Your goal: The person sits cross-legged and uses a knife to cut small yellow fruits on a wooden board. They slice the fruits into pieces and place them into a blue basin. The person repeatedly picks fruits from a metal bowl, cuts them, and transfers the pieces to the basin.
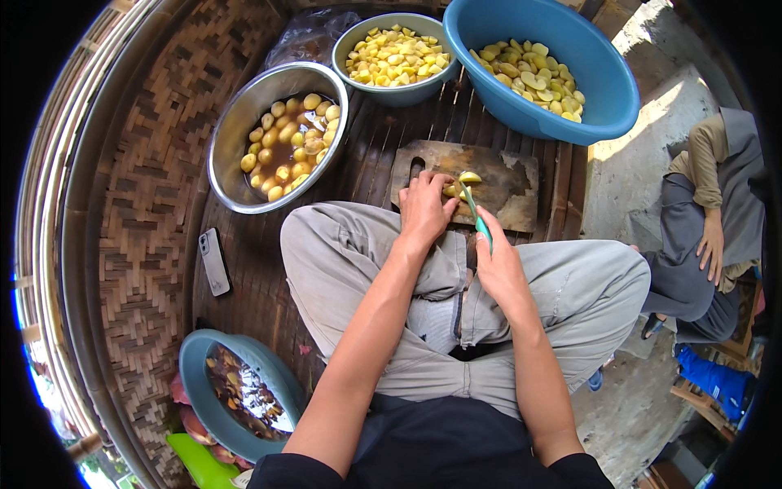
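Observation:
My right hand (498, 257) grips a green-handled knife (482, 232), its blade over pale yellow potato pieces (469, 177) on a worn wooden cutting board (510, 183). My left hand (426, 205) rests at the board's near left part, its bent fingertips against a potato piece, partly hiding it. Beyond the board, a grey-green basin (397, 95) holds cut potato chunks and a large blue basin (544, 125) holds halved or sliced ones. To the left, a steel bowl (229, 198) holds peeled whole potatoes in brownish water.
A smartphone (214, 263) lies on the bamboo slats at left. Below it, a blue-green basin (235, 443) holds water and peelings, beside a bright green object (198, 461). A woven bamboo wall (137, 244) borders the left. Another person (696, 244) sits at far right.

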A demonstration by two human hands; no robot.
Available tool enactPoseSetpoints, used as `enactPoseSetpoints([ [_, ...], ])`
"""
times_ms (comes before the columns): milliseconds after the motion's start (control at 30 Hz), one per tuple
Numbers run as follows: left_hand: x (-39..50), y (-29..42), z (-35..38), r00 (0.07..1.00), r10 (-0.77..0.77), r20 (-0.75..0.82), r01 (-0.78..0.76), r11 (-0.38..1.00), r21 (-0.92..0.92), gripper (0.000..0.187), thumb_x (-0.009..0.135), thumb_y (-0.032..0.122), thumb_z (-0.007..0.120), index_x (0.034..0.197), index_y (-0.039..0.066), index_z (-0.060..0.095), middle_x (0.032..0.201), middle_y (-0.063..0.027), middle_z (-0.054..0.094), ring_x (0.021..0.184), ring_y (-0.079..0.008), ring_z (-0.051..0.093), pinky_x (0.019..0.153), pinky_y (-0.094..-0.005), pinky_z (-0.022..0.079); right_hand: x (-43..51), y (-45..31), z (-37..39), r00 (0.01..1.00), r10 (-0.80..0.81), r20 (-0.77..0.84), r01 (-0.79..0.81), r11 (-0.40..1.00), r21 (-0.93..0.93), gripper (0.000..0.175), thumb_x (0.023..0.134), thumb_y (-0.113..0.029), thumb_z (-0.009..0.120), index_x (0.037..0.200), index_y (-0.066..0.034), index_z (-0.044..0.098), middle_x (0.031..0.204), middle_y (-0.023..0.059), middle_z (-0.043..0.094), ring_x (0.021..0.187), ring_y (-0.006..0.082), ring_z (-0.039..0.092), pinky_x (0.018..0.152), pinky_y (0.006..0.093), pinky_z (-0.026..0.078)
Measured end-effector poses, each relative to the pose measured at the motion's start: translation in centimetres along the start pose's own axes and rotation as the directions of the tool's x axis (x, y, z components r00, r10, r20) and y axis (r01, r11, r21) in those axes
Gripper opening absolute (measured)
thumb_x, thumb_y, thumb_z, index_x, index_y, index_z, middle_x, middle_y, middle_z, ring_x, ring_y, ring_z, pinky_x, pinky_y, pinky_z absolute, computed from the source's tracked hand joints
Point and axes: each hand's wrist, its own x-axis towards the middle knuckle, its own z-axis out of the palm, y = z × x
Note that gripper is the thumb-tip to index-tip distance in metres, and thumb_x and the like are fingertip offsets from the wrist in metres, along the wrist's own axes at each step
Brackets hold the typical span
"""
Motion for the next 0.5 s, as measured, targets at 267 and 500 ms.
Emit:
enactPoseSetpoints([
  [267, 0.3, 0.4, 1.0, 0.98, 0.193, -0.039, -0.189, 0.978, 0.085, 0.04, 0.077, 0.029, 0.082, 0.111, 0.014, 0.067, 0.108, -0.0072, 0.062, 0.105, -0.0266, 0.059, 0.089, -0.045, 0.039, 1.8, 1.7, 0.7, 0.985, -0.015, -0.174, 0.038, 0.991, 0.127, 0.045, 0.106, -0.015, 0.045, 0.151, -0.0166, 0.046, 0.113, 0.0154, 0.068, 0.079, 0.0198, 0.063, 0.079, 0.035, 0.051],
  [500, 0.5, 0.8, 1.4, 0.98, 0.199, -0.008, -0.197, 0.975, 0.105, 0.034, 0.082, 0.026, 0.079, 0.11, 0.013, 0.065, 0.108, -0.0064, 0.063, 0.106, -0.0265, 0.06, 0.089, -0.0441, 0.039, 2.0, 2.3, 1.0, 0.986, 0.029, -0.164, -0.004, 0.988, 0.152, 0.045, 0.106, -0.015, 0.046, 0.151, -0.0186, 0.046, 0.09, 0.0085, 0.063, 0.069, 0.0135, 0.055, 0.068, 0.0319, 0.049],
])
